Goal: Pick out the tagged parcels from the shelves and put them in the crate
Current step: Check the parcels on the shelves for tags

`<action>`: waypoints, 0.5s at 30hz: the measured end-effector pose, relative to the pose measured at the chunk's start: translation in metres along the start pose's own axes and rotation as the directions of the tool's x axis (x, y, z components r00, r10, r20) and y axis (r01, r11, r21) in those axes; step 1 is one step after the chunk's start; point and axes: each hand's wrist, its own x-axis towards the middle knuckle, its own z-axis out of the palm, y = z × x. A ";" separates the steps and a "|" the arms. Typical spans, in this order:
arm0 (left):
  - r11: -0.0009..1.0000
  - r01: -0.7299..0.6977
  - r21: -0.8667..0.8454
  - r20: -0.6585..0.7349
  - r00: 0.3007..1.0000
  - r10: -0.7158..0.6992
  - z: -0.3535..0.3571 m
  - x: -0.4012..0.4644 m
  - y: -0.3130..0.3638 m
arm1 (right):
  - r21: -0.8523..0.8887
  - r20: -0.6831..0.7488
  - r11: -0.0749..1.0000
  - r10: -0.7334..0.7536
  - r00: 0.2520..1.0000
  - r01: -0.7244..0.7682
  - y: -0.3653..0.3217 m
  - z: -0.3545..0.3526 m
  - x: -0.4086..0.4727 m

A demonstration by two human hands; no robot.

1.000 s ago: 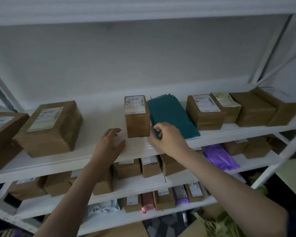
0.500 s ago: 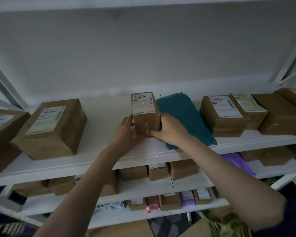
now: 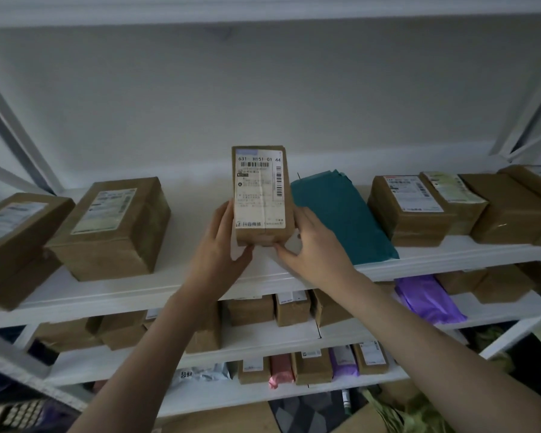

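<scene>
Two hands clamp one small cardboard parcel (image 3: 263, 195) from either side, left hand (image 3: 219, 245) and right hand (image 3: 316, 245), tilting it up at the top shelf (image 3: 169, 282) edge beside a teal soft mailer (image 3: 341, 214). Label check in hand, I judge; next, lift clear toward the unseen crate. Matte kraft board, crisp corners, smooth white label.

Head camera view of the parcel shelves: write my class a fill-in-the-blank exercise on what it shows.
1. The narrow box is held by ____ hands, the left hand and the right hand.
2. The flat parcel lying right of that box is ____ in colour.
3. The box's face with the white ____ is turned toward the camera.
4. On the shelf below lies a soft ____ bag.

Missing words: both; teal; label; purple
</scene>
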 end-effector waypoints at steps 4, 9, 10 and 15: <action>1.000 0.021 0.002 0.023 1.000 -0.021 -0.006 -0.011 0.003 | -0.004 0.008 1.000 -0.015 1.000 0.015 -0.011 0.000 -0.007; 0.998 0.057 0.030 0.049 0.997 -0.058 -0.010 -0.018 0.005 | -0.017 0.015 1.000 -0.022 1.000 0.022 -0.019 0.000 -0.010; 0.998 0.060 0.032 0.052 0.997 -0.062 -0.011 -0.019 0.005 | -0.014 0.016 1.000 -0.020 1.000 0.020 -0.020 0.000 -0.011; 0.998 0.064 0.012 0.057 0.996 -0.064 -0.014 -0.024 0.004 | -0.014 0.018 1.000 -0.013 1.000 0.014 -0.025 0.002 -0.014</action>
